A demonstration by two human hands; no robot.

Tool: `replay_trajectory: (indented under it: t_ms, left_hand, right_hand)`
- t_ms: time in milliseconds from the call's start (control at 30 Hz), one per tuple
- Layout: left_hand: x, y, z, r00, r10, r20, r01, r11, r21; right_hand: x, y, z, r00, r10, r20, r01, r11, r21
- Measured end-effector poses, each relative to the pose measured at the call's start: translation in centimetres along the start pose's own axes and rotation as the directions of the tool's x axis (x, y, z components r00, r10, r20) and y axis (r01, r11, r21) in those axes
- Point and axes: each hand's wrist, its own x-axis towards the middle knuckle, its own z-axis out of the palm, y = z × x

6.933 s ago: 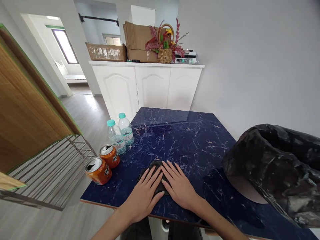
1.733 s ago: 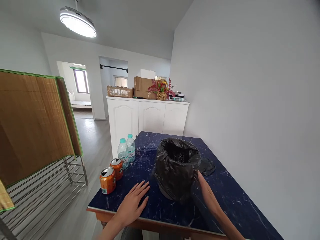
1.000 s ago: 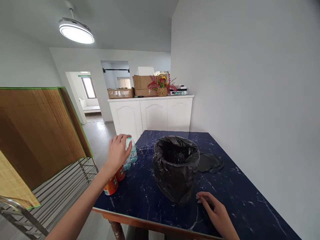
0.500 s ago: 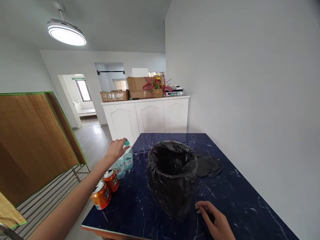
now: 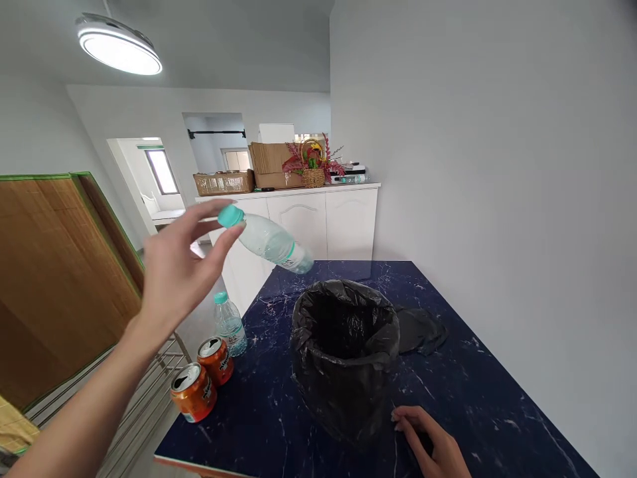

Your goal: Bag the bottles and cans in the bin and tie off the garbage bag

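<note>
My left hand [image 5: 184, 255] is raised, its thumb and fingers closed round the teal cap of a clear plastic water bottle [image 5: 271, 242]. The bottle slants down to the right, its base above the far left side of a bin lined with a black plastic bag [image 5: 343, 385]. The liner's mouth gapes upward. Beside the liner's lower right side, my right hand [image 5: 430, 438] rests on the table with fingers curled, thumb and fingertips close together and nothing visible in them. A second water bottle [image 5: 229, 325] stands upright at the table's left edge, near two opened orange soda cans [image 5: 216, 362].
The dark blue marbled table [image 5: 472, 398] runs along a grey wall on the right. A flattened black bag [image 5: 421, 330] lies right of the bin. Beyond stands a white cabinet [image 5: 301, 222] bearing cardboard boxes [image 5: 271, 166] and a flower basket [image 5: 313, 176]. A metal rack stands at left.
My left hand has lifted one water bottle off the table and tipped it, its base swinging right toward the bin. The right hand has stayed in place.
</note>
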Motion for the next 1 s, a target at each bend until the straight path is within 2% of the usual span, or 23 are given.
replay_trajectory:
  t_ms: [67,167,233,333,433,600,833,1000]
  left_hand:
    - [0.3,2.5,-1.4,0.999,0.049,0.01,-0.048,0.997,-0.054]
    - [-0.3,4.8,-1.2,0.962,0.214,0.167,-0.192,0.971,-0.14]
    - [-1.0,5.4,0.1,0.902,0.316,0.294,-0.26,0.942,-0.214]
    - [-2.2,5.4,2.8,0.795,0.393,0.462,-0.268,0.911,-0.314]
    - [-3.1,4.8,5.3,0.708,0.413,0.572,-0.241,0.904,-0.354]
    - [-3.4,3.7,7.9,0.602,0.432,0.672,-0.211,0.897,-0.388]
    - [-2.9,3.7,9.4,0.482,0.35,0.803,-0.208,0.936,-0.282]
    - [-2.6,3.9,9.7,0.339,0.327,0.882,-0.18,0.943,-0.28]
  right_hand:
    - [-0.1,0.0,-0.1,1.0,0.007,0.004,-0.007,1.0,0.003]
    - [-0.2,0.0,-0.1,1.0,0.006,-0.003,-0.006,1.0,-0.004]
    - [-0.1,0.0,0.0,1.0,0.001,-0.012,-0.001,1.0,-0.012]
    - [0.0,0.0,0.1,1.0,-0.008,-0.014,0.007,1.0,-0.018]
    - [-0.1,-0.1,0.1,1.0,-0.009,-0.023,0.008,1.0,-0.015]
    - [-0.2,-0.1,0.0,1.0,0.008,-0.015,-0.009,1.0,-0.017]
    - [0.0,0.2,0.0,0.999,0.037,0.009,-0.037,0.999,-0.028]
    - [-0.1,0.8,0.1,0.999,0.047,0.017,-0.047,0.998,-0.038]
